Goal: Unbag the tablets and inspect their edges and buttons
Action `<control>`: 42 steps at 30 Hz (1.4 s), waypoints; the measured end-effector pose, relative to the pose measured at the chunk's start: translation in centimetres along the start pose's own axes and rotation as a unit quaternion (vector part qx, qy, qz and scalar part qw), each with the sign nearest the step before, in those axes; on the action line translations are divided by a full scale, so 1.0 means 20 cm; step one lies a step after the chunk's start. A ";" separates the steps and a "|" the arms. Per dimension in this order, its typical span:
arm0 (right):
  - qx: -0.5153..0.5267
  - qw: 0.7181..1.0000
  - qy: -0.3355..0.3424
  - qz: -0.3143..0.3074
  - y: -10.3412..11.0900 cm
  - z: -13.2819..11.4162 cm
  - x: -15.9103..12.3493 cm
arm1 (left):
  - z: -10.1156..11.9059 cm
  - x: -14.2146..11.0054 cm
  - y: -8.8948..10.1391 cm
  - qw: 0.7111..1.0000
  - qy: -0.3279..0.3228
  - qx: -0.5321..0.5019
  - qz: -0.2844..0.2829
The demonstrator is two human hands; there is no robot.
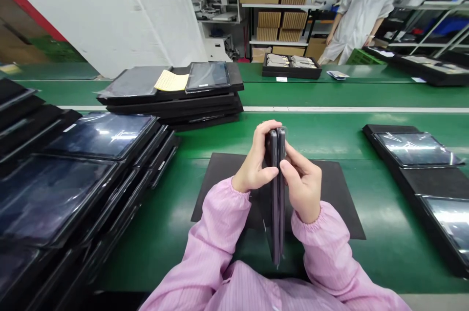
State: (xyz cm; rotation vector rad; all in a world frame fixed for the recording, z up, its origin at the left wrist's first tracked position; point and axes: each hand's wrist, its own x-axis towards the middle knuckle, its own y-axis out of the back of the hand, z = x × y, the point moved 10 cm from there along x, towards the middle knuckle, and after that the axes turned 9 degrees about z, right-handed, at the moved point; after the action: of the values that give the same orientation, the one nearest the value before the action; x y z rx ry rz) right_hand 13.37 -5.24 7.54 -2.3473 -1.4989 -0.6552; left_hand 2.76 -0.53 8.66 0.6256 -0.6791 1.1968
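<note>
Two dark tablets (277, 203) stand on edge, face to face, held upright between my hands over a black mat (330, 193). My left hand (256, 162) wraps the left tablet, its fingers over the far top corner and its thumb near the seam between the two. From the other side my right hand (303, 179) grips the right tablet, with the thumb on its near edge and the fingers behind it. The mat lies flat on the green worktable (164, 237). The tablets' screens are turned edge-on, so I cannot see them.
On the left, stacked black trays (139, 174) carry tablets. Another tray stack (172, 105) behind has a yellow sheet (171, 81) on top. At right, a black tray (436, 181) holds two tablets. A person in white (362, 12) stands beyond the table near a parts tray (291, 72).
</note>
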 end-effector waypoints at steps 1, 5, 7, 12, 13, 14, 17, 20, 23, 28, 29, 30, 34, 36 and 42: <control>0.005 1.000 -0.002 0.008 0.00 -0.01 0.00 | 0.00 0.00 0.00 1.000 0.000 -0.004 0.003; 0.017 1.000 -0.005 0.014 -0.01 -0.03 0.01 | 0.01 0.00 0.01 1.000 -0.010 -0.010 0.017; 0.038 0.999 -0.008 0.001 -0.01 -0.03 0.00 | 0.01 -0.01 0.02 1.000 -0.003 -0.005 0.030; 0.063 0.997 0.016 -0.033 -0.02 -0.06 -0.03 | 0.02 -0.02 0.04 0.998 0.020 -0.014 0.061; 0.059 0.998 0.021 -0.024 -0.02 -0.08 -0.03 | 0.03 -0.02 0.04 0.998 0.016 -0.019 0.065; 0.053 0.998 0.023 -0.009 0.00 -0.09 -0.02 | 0.04 -0.02 0.04 0.997 0.011 -0.022 0.069; 0.036 0.998 0.023 0.049 0.03 -0.12 -0.01 | 0.08 -0.02 0.04 0.997 -0.006 -0.024 0.071; 0.032 0.997 0.023 0.070 0.03 -0.15 0.00 | 0.11 -0.02 0.04 0.997 -0.015 -0.032 0.073; 0.027 0.997 0.024 0.068 0.02 -0.17 0.00 | 0.12 -0.03 0.04 0.996 -0.015 -0.041 0.075; 0.023 0.996 0.033 0.082 0.01 -0.21 -0.02 | 0.14 -0.05 0.04 0.996 -0.017 -0.041 0.079; 0.017 0.996 0.035 0.085 0.01 -0.21 -0.03 | 0.15 -0.05 0.05 0.996 -0.018 -0.039 0.080; 0.011 0.996 0.036 0.086 0.01 -0.22 -0.03 | 0.15 -0.06 0.05 0.996 -0.019 -0.038 0.081; -0.002 0.996 0.055 0.070 -0.01 -0.24 -0.06 | 0.18 -0.07 0.07 0.994 -0.030 -0.039 0.093; 0.014 0.994 0.083 0.063 -0.01 -0.26 -0.08 | 0.21 -0.09 0.08 0.994 -0.045 -0.035 0.096; 0.060 0.984 0.156 0.068 0.00 -0.29 -0.22 | 0.35 -0.19 0.07 0.991 -0.090 0.004 0.095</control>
State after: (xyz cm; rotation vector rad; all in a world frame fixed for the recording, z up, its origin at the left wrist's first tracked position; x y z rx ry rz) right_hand 10.56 -11.42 10.35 -2.1164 -1.1971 -0.8266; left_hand -0.44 -7.67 10.42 0.6933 -0.9023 1.3303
